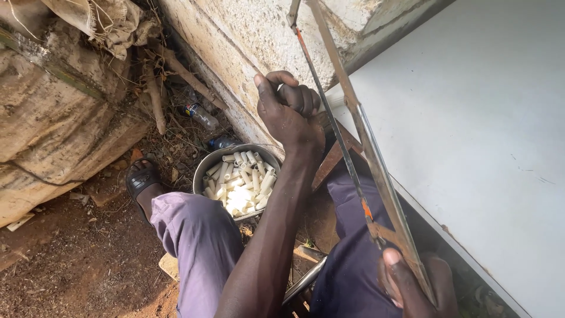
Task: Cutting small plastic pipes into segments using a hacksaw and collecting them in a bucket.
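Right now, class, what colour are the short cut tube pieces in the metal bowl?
The tube pieces are white to cream, seen in the head view.

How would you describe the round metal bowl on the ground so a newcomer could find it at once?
Start at the rough pale wall running down the middle, then drop to the dirt at its foot, just below the person's left hand. There sits the round grey metal bowl, beside the purple-trousered knee. Unlike the plastic bottles lying nearby, it is heaped with short cream-white tube pieces.
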